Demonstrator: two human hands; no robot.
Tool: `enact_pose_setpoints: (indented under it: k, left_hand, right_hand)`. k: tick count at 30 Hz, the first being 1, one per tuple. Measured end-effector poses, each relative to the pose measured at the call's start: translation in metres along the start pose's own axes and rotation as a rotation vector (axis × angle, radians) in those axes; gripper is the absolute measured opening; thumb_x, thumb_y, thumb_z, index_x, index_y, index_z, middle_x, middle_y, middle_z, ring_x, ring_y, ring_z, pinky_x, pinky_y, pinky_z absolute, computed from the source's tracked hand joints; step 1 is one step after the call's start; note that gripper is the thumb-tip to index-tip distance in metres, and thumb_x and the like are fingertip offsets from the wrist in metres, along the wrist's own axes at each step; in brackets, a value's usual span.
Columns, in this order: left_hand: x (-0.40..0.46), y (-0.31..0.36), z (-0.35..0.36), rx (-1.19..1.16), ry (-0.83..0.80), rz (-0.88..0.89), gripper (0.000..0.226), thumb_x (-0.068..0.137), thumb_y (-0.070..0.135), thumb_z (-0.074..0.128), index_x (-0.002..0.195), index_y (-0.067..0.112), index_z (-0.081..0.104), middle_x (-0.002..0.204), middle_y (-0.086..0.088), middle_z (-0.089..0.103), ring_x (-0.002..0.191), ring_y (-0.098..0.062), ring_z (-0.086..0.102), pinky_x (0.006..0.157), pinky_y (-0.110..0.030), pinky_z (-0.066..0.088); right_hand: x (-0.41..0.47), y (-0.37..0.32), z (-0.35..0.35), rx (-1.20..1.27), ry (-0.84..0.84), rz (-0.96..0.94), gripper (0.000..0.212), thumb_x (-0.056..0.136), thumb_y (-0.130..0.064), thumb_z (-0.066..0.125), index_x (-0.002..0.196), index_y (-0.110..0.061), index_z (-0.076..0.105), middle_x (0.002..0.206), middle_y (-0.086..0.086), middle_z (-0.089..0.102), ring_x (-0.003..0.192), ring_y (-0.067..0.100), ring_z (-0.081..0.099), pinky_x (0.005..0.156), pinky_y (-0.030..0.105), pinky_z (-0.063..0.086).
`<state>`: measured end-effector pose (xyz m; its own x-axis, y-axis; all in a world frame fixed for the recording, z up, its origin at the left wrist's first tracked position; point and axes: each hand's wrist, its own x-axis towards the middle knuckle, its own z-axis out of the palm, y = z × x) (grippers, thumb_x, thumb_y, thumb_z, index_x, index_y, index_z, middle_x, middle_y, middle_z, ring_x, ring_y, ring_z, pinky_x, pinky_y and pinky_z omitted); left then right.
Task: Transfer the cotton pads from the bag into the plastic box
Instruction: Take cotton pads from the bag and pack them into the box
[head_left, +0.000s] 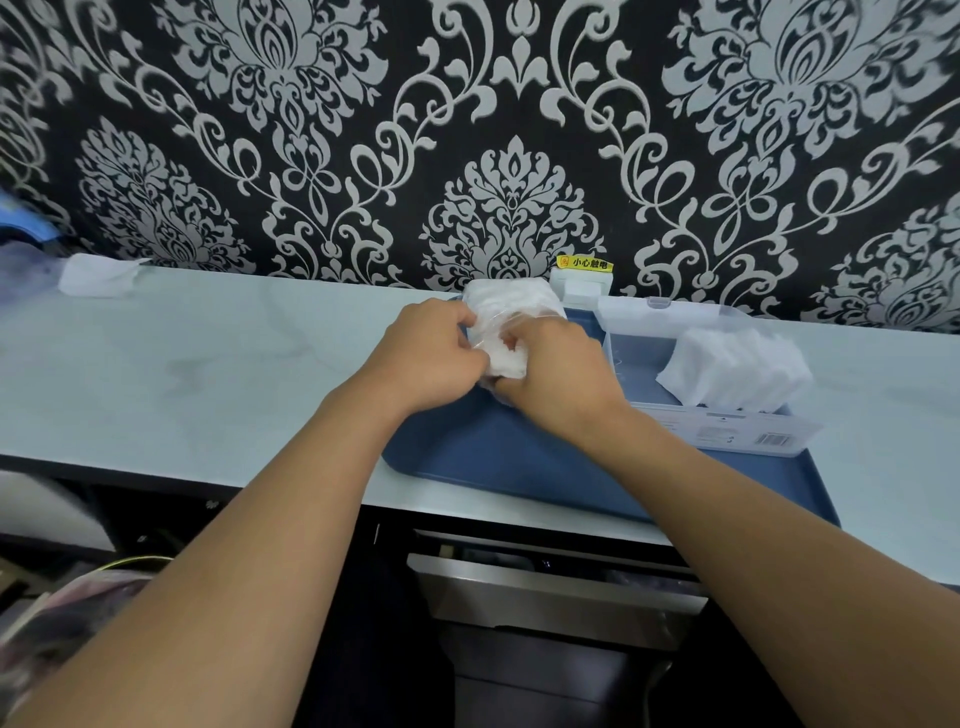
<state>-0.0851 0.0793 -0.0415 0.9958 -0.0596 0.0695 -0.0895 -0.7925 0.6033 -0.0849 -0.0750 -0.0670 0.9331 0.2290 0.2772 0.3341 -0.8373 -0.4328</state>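
A single wide-angle view comes from the person's head, looking forward and down. Both bare forearms enter from the lower corners of the frame and converge near the centre, close to the lens. The pale marble-look countertop (208, 364) crosses the middle as a slightly bowed band, its straight edge bent by the lens. The black wallpaper with silver damask pattern (322, 130) fills the upper half, faced almost square-on. The dark space under the counter fills the bottom. No second view shares the scene.
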Motion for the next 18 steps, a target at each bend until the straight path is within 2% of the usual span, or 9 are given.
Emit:
enact_pose_setpoints:
  k: [3,5,8,10,13,16,18]
  left_hand:
    - [0.000,-0.001,0.000,0.025,0.008,-0.001,0.045,0.080,0.014,0.064,0.125,0.020,0.065,0.090,0.005,0.071,0.089,-0.021,0.066,0.081,-0.033,0.053]
    - [0.000,-0.002,0.000,0.059,0.023,0.009,0.042,0.081,0.012,0.063,0.121,0.020,0.066,0.089,0.004,0.070,0.089,-0.023,0.066,0.080,-0.034,0.053]
    - [0.000,-0.002,-0.001,0.072,0.073,0.003,0.037,0.081,0.012,0.060,0.116,0.023,0.067,0.089,0.003,0.070,0.087,-0.025,0.065,0.075,-0.033,0.050]
    - [-0.001,-0.002,-0.003,0.087,0.111,-0.022,0.031,0.082,0.010,0.058,0.109,0.023,0.068,0.091,0.000,0.070,0.086,-0.027,0.064,0.073,-0.033,0.049]
    - [0.000,-0.002,-0.005,0.108,0.101,-0.061,0.026,0.081,0.012,0.059,0.106,0.014,0.067,0.093,-0.005,0.070,0.088,-0.031,0.065,0.078,-0.043,0.056]
    - [-0.002,0.001,-0.009,0.118,0.030,-0.110,0.046,0.076,0.019,0.065,0.122,0.019,0.062,0.114,-0.002,0.062,0.108,-0.028,0.060,0.088,-0.041,0.053]
    - [-0.008,0.013,-0.013,-0.024,0.112,-0.061,0.067,0.072,0.025,0.063,0.138,0.025,0.052,0.127,0.001,0.048,0.124,-0.022,0.047,0.100,-0.039,0.045]
  right_hand:
    - [0.000,0.000,0.000,0.060,-0.039,-0.004,0.030,0.074,-0.049,0.071,0.071,-0.026,0.052,0.098,0.002,0.055,0.077,0.030,0.060,0.065,0.034,0.049]
    - [-0.001,0.001,-0.002,0.099,-0.061,-0.014,0.033,0.074,-0.047,0.073,0.068,-0.026,0.048,0.093,0.000,0.055,0.077,0.029,0.059,0.065,0.035,0.049]
    - [-0.004,0.003,-0.012,0.176,-0.049,-0.056,0.029,0.073,-0.043,0.075,0.081,-0.021,0.058,0.090,-0.004,0.057,0.078,0.024,0.057,0.067,0.036,0.049]
    - [-0.010,0.003,-0.021,0.228,-0.064,-0.080,0.025,0.073,-0.037,0.075,0.087,-0.023,0.061,0.080,-0.008,0.059,0.071,0.018,0.055,0.063,0.034,0.048]
    - [-0.016,0.003,-0.040,0.408,-0.127,-0.115,0.019,0.076,-0.020,0.078,0.090,-0.018,0.065,0.073,-0.005,0.064,0.061,0.008,0.052,0.054,0.024,0.043]
    - [-0.018,0.014,-0.067,0.808,-0.213,0.057,0.018,0.087,-0.013,0.074,0.102,-0.011,0.065,0.083,0.007,0.070,0.062,0.014,0.059,0.043,0.024,0.041]
    - [-0.019,0.027,-0.080,1.051,-0.310,0.202,0.016,0.094,-0.018,0.065,0.110,-0.013,0.063,0.086,0.004,0.070,0.063,0.014,0.059,0.043,0.022,0.040]
